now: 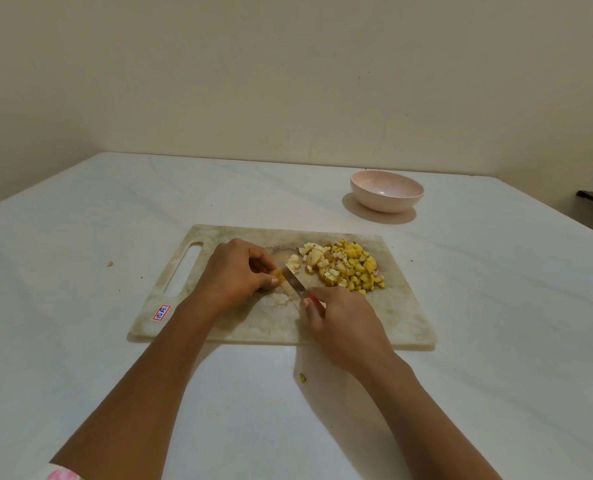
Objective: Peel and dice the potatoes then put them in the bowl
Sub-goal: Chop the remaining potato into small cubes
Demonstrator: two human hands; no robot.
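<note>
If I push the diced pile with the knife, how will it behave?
Likely scatters: the pile is loose small cubes. The knife blade looks shorter than the pile, so some probably spill past it. Blocky pieces should slide, not roll.

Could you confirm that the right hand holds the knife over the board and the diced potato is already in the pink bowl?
Not quite: the head view shows the diced potato piled on the cutting board, not in the pink bowl. The right hand does hold the knife.
</note>
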